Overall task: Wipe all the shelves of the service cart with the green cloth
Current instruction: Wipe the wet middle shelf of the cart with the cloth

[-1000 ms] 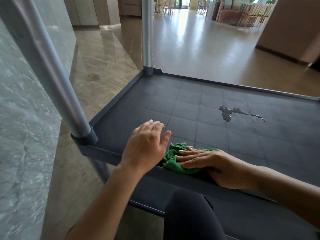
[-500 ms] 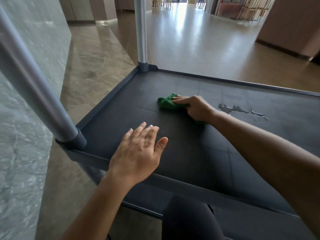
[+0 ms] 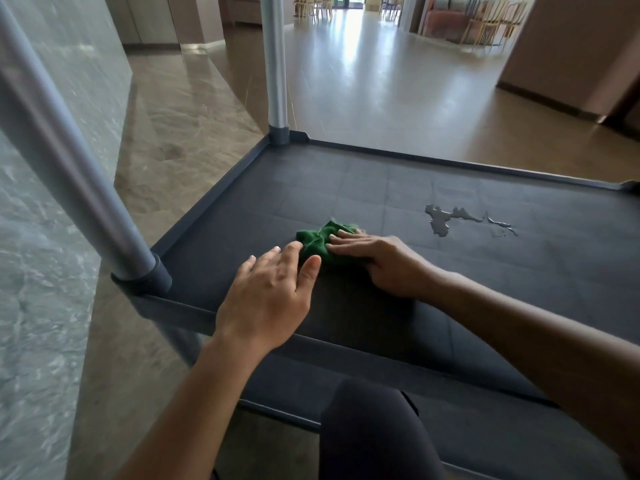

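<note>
The dark grey cart shelf point(image 3: 502, 278) fills the middle of the head view. A crumpled green cloth point(image 3: 317, 241) lies on its left half, and my right hand point(image 3: 384, 263) presses flat on the cloth's right part, fingers pointing left. My left hand point(image 3: 272, 294) rests palm down on the shelf near the front rim, fingers spread, its fingertips just touching the cloth's left edge. A small puddle of water point(image 3: 441, 220) sits on the shelf to the right of the cloth. A lower shelf point(image 3: 485, 427) shows beneath the front rim.
Two grey metal posts rise from the shelf corners, one near left point(image 3: 69, 168) and one far left point(image 3: 275, 64). A marble wall point(image 3: 41, 306) stands close on the left. My dark-clad knee point(image 3: 374, 434) is under the front rim. Shiny floor stretches beyond the cart.
My right hand pushed the cloth from the front rim out to the far left of the shelf, then drew it back toward me. My left hand slid forward and now touches the cloth.
</note>
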The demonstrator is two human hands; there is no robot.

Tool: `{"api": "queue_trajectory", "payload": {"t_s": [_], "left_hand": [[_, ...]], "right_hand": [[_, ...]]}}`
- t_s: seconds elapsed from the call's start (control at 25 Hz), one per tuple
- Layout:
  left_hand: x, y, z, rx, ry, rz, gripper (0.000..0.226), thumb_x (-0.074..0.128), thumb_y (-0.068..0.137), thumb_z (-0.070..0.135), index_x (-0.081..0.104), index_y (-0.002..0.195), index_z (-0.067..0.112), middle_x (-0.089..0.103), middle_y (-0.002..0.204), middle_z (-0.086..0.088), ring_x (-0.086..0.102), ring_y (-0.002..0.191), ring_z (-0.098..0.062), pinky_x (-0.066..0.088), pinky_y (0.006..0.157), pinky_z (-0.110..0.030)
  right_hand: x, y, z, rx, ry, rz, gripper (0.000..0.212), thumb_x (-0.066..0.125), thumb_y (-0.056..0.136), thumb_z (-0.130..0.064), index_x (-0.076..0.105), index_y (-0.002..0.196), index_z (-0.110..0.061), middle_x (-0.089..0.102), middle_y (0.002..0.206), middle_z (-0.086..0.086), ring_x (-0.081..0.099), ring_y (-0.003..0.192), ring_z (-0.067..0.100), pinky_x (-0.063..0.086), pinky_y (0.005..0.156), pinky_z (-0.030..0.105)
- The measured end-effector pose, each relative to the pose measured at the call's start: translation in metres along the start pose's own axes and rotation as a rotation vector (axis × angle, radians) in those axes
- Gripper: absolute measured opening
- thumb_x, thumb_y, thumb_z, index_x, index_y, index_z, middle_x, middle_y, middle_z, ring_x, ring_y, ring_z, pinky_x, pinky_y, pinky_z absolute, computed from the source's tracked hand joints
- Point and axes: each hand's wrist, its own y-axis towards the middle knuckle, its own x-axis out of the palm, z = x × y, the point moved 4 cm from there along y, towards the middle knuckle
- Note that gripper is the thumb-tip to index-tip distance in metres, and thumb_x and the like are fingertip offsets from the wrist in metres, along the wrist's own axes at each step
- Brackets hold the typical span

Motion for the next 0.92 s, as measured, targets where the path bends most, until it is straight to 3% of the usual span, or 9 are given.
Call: {"api": "queue_trajectory", "payload": {"t_s": [0.16,0.32,0.48,0.68,0.8,0.92], "left_hand": [[-0.002,-0.001,-0.001,-0.013,-0.006,0.032,0.083,-0.004,0.083,0.067,0.032,0.144,0.023,0.042,0.148,0.000,0.031,0.140,-0.015,0.020,0.117,-0.042],[-0.001,-0.004,0.002,0.002,0.018,-0.003,0.084,-0.006,0.082,0.066,0.028,0.146,0.024,0.037,0.151,0.001,0.022,0.143,-0.013,0.015,0.118,-0.038],[0.000,-0.006,0.005,0.035,0.078,-0.034,0.081,-0.006,0.084,0.064,0.024,0.148,0.025,0.032,0.154,0.003,0.013,0.146,-0.011,0.006,0.117,-0.034],[0.001,-0.006,0.008,0.045,0.125,-0.017,0.081,-0.007,0.084,0.063,0.026,0.147,0.025,0.035,0.152,0.004,0.015,0.145,-0.011,0.007,0.118,-0.035],[0.002,-0.006,0.007,0.043,0.121,-0.011,0.083,-0.007,0.083,0.064,0.028,0.146,0.025,0.037,0.151,0.005,0.017,0.145,-0.011,0.008,0.118,-0.035],[0.002,-0.004,0.006,0.032,0.102,-0.001,0.084,-0.007,0.082,0.065,0.031,0.145,0.024,0.039,0.149,0.005,0.020,0.144,-0.011,0.010,0.117,-0.036]], "right_hand": [[0.009,-0.064,-0.047,-0.195,0.026,-0.149,0.067,0.052,0.073,0.021,0.054,0.131,-0.012,0.048,0.139,-0.002,0.032,0.138,0.009,0.022,0.117,0.028],[0.004,-0.081,-0.058,-0.239,0.108,-0.218,0.050,0.053,0.082,0.012,0.057,0.128,-0.008,0.050,0.138,0.001,0.035,0.137,0.009,0.024,0.115,0.027],[0.003,-0.061,-0.042,-0.251,0.124,-0.194,0.061,0.049,0.072,0.027,0.060,0.124,-0.003,0.054,0.134,0.005,0.041,0.134,0.013,0.028,0.114,0.032],[-0.012,0.003,0.017,-0.037,0.090,-0.058,0.070,0.038,0.062,0.032,0.060,0.121,0.001,0.055,0.130,0.008,0.042,0.133,0.021,0.023,0.115,0.023],[-0.025,0.045,0.057,0.138,0.016,0.029,0.067,0.037,0.068,0.027,0.059,0.124,-0.002,0.052,0.135,0.013,0.040,0.134,0.021,0.019,0.112,0.014],[-0.033,0.068,0.079,0.269,-0.046,0.114,0.064,0.039,0.075,0.020,0.058,0.128,-0.011,0.049,0.140,0.008,0.037,0.136,0.018,0.016,0.114,0.016]]}}
